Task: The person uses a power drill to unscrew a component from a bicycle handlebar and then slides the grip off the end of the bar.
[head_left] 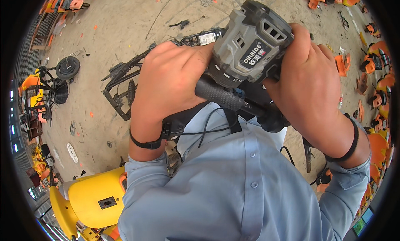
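Observation:
A grey and black cordless drill [250, 45] is held up in front of my chest between both hands. My right hand [310, 80] is wrapped round its right side, the thumb along the housing and the fingertips mostly hidden. On the other side my left hand [171, 80] is closed against a textured black grip [218, 93] just below the drill body, its fingers out of sight behind. From that grip a black bar runs toward my right hand, with a rounded black end [273, 122]. Whether the grip belongs to the drill I cannot tell.
Beyond my left hand a black metal frame [121, 89] lies on the dusty concrete floor [125, 28]. A wheel [68, 68] stands at the left. Near my left elbow is a yellow body shell [93, 197]. Several orange and yellow parts [379, 147] line the right side.

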Available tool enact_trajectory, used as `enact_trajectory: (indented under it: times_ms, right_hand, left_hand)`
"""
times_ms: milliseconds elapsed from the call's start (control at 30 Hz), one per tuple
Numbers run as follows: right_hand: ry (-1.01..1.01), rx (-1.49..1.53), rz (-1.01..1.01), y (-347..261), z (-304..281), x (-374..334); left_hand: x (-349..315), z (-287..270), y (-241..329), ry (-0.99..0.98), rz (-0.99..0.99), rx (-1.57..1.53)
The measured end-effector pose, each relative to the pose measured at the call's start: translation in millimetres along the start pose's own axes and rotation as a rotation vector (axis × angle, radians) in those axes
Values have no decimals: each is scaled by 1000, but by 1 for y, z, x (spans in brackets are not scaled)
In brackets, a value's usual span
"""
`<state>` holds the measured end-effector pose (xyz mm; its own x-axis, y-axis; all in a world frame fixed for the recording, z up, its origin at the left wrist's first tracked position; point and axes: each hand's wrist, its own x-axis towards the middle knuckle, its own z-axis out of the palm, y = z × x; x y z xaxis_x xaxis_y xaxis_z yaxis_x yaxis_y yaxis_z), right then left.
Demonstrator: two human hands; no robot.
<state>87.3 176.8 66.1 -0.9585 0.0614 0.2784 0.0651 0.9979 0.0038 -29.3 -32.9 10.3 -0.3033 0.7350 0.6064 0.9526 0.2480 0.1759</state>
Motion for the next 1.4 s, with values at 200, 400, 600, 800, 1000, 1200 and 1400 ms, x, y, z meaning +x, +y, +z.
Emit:
enact_trajectory:
  times_ms: [200, 400, 600, 800, 1000, 1200, 1400]
  right_hand:
    - [-52, -45, -170, 10, -8, 17]
    - [78, -200, -423, 5, -19, 41]
    - [81, -275, -620, -8, -27, 62]
    - [89, -361, -759, -8, -35, 59]
    - [175, -226, -622, -1, -21, 48]
    - [308, 108, -354, 39, -45, -7]
    - [-316, 229, 422, 107, -71, -161]
  left_hand:
    - [7, -11, 15, -220, -186, -91]
    - [2, -48, 2, -346, -570, -740]
    - [67, -51, 6, 192, -557, -870]
    - [102, -54, 2, -408, -566, -1028]
    - [105, -47, 0, -528, -517, -951]
    - [95, -54, 4, -515, -652, -1011]
    - [119, -45, -9, -831, -564, -1011]
